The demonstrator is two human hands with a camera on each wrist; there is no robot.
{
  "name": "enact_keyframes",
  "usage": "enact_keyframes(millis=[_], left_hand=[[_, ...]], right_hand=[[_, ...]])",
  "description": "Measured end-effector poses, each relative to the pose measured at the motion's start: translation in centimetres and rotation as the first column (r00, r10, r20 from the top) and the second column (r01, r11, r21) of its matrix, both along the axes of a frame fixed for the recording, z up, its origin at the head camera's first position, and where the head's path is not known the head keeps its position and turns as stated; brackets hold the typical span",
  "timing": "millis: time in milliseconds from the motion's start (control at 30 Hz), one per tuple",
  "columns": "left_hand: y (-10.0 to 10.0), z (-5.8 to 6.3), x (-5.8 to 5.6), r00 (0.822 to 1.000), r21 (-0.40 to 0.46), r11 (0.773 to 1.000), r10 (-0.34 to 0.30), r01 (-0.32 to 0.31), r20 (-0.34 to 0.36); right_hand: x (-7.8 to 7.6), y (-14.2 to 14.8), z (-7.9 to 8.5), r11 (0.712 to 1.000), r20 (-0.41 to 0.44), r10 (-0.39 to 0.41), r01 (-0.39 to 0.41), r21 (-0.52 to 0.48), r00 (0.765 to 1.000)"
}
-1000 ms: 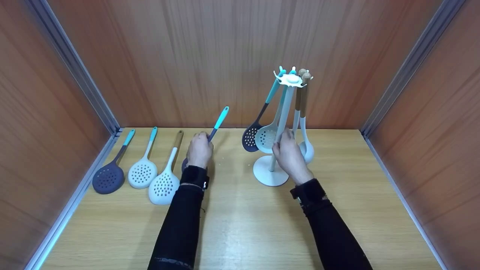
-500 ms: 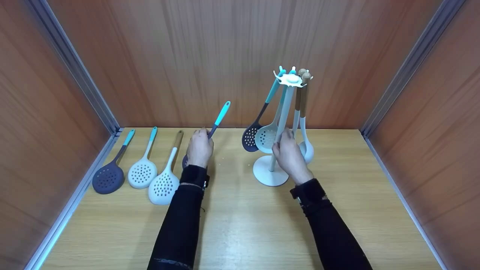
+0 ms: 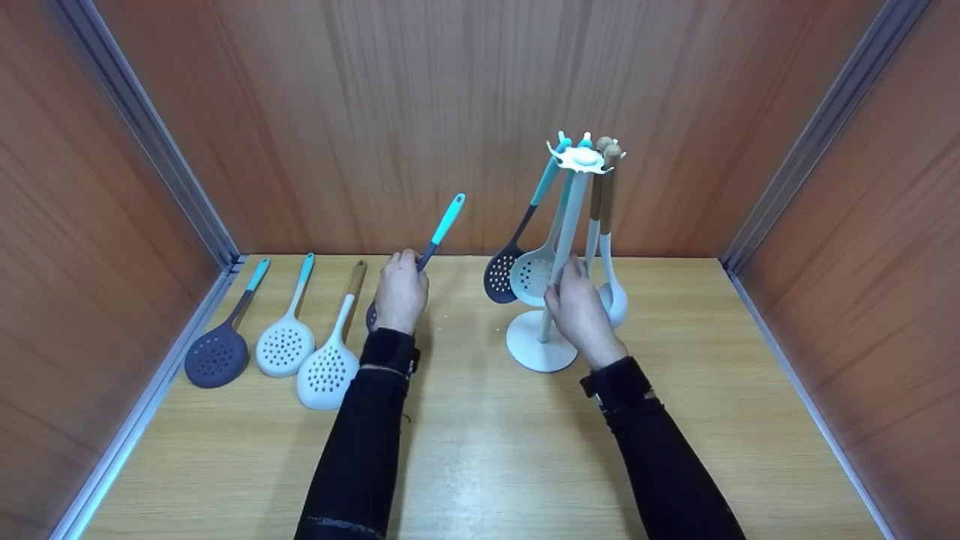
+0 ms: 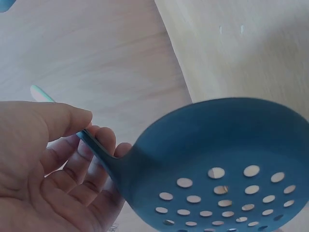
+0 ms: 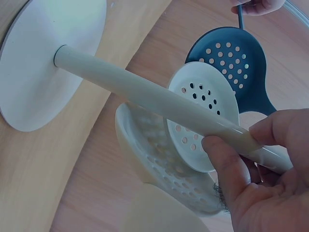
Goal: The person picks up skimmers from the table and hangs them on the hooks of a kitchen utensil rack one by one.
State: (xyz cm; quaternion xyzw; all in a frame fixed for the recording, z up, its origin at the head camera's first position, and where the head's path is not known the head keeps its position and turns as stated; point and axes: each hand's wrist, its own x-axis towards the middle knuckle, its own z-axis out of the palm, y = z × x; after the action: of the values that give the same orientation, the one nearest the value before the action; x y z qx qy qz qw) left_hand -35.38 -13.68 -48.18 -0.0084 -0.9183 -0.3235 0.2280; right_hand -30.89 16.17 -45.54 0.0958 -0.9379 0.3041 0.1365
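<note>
My left hand [image 3: 402,294] pinches a dark skimmer with a turquoise handle [image 3: 448,217] by its stem, tilted up to the right. My hand hides most of its head in the head view; the left wrist view shows the perforated head [image 4: 227,164] close up. My right hand [image 3: 579,311] grips the pole [image 3: 571,217] of a white utensil stand, thumb and fingers round it. From the stand's hooked top [image 3: 583,159] hang another dark skimmer [image 3: 502,276], a white skimmer [image 3: 531,276], a white ladle [image 3: 615,300] and a further brown-handled utensil [image 3: 596,199], its head hidden.
Left of my left hand lie a dark skimmer [image 3: 216,355], a white skimmer [image 3: 285,346] and a white slotted turner [image 3: 328,375] with a brown handle. The stand's round base [image 3: 541,356] rests on the wooden table. Wood panels [image 3: 420,112] enclose the back and sides.
My left hand has moved slightly forward and up, and the turquoise handle end of its skimmer has risen and shifted a little right. My right hand and the stand have stayed put.
</note>
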Motion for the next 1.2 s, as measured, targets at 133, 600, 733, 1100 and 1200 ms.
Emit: enact_keyframes(millis=[133, 600, 733, 1100, 1200], left_hand=[[0.0, 0.1, 0.1, 1.000, -0.002, 1.000, -0.008, 0.008, -0.025], [0.3, 0.6, 0.3, 0.997, -0.014, 1.000, -0.007, 0.006, -0.080], [0.3, 0.8, 0.3, 0.998, -0.014, 1.000, -0.007, 0.006, -0.067], [0.5, 1.6, 0.5, 1.000, -0.001, 1.000, 0.000, 0.000, 0.018], [0.5, 1.8, 0.6, 0.999, -0.003, 1.000, 0.001, -0.001, 0.034]], right_hand=[[0.0, 0.0, 0.0, 1.000, 0.016, -0.004, 0.005, -0.013, 1.000], [0.0, 0.0, -0.1, 0.999, -0.013, 0.007, -0.007, -0.034, 1.000], [0.0, 0.0, -0.1, 0.999, 0.000, 0.005, -0.005, -0.035, 1.000], [0.1, -0.1, 0.1, 0.999, 0.016, -0.003, 0.004, -0.033, 1.000], [0.1, -0.1, 0.1, 1.000, 0.024, -0.005, 0.006, -0.030, 1.000]])
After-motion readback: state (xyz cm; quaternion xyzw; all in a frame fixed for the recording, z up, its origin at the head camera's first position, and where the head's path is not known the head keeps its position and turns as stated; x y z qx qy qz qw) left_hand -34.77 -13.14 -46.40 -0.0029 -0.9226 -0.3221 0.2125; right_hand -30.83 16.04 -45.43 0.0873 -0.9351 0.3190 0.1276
